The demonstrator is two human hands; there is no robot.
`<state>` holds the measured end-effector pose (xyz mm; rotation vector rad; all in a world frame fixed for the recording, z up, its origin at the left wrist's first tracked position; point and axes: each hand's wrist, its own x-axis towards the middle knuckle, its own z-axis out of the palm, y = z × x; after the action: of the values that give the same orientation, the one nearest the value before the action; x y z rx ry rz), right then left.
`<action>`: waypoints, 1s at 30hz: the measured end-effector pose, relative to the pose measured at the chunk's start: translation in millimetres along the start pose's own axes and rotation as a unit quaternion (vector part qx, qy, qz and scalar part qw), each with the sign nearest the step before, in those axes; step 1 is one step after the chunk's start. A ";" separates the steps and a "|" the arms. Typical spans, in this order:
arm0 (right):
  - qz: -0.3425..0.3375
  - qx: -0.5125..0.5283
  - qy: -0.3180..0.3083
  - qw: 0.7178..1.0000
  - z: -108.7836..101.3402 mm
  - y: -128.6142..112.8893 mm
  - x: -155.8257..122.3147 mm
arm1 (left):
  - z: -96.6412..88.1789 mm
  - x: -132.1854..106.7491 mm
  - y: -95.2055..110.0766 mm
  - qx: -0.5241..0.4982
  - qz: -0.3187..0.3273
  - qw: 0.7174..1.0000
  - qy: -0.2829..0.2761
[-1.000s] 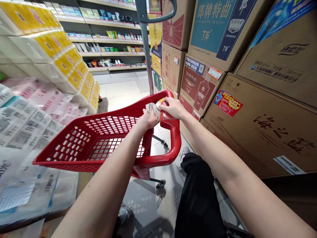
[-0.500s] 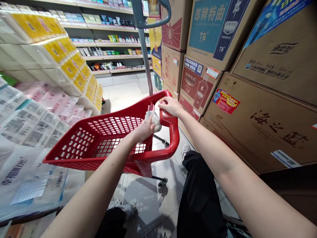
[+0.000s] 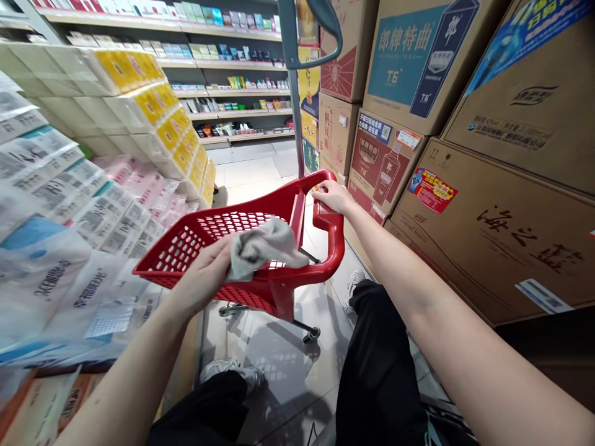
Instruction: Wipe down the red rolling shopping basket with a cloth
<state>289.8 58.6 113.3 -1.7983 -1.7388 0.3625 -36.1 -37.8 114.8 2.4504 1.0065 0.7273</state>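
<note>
One cloth (image 3: 266, 246), held in the left hand (image 3: 208, 267), swings away from the right hand (image 3: 333, 197) gripping the handle (image 3: 337, 248); work shifts toward the basket rim (image 3: 275, 275).

Glare whitens the far floor (image 3: 253, 175) while packages (image 3: 51, 272) at left blur

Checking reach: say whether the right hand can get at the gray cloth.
Likely yes: the right hand, on the red handle, is near the gray cloth in the left hand; nothing visibly blocks it.
</note>
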 end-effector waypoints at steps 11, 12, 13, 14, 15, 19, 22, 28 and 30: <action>-0.001 -0.007 0.010 1.000 3.9 4.8 2.1 | 85.8 -25.8 2.7 0.113 0.115 0.987 0.028; -0.001 -0.005 0.011 1.000 3.7 5.1 1.8 | 84.0 -30.2 -8.9 0.110 0.113 0.987 0.037; -0.001 -0.004 0.011 1.000 3.4 5.1 1.4 | 80.6 -35.2 -22.7 0.104 0.105 0.988 0.049; -0.001 -0.002 0.012 1.000 2.9 4.9 0.8 | 76.1 -40.4 -38.3 0.098 0.090 0.989 0.069; -0.001 -0.001 0.014 1.000 2.3 4.5 0.2 | 71.0 -45.5 -55.1 0.099 0.065 0.990 0.083; 0.000 -0.004 0.021 1.000 -0.3 1.9 -1.8 | 52.3 -57.5 -109.2 0.148 -0.001 0.986 0.079; 0.001 -0.007 0.021 1.000 -1.3 0.9 -1.5 | 51.0 -54.0 -105.7 0.173 0.028 0.984 0.042; -0.005 -0.019 0.019 1.000 -0.4 5.0 3.1 | 71.7 -40.2 -37.0 0.121 0.092 0.987 0.041; -0.005 -0.021 0.019 1.000 0.2 6.9 4.7 | 73.4 -38.7 -29.1 0.103 0.101 0.988 0.055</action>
<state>295.7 63.5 110.0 -1.8131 -1.7402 0.2886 -31.2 -58.1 29.4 2.7487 0.9215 0.8721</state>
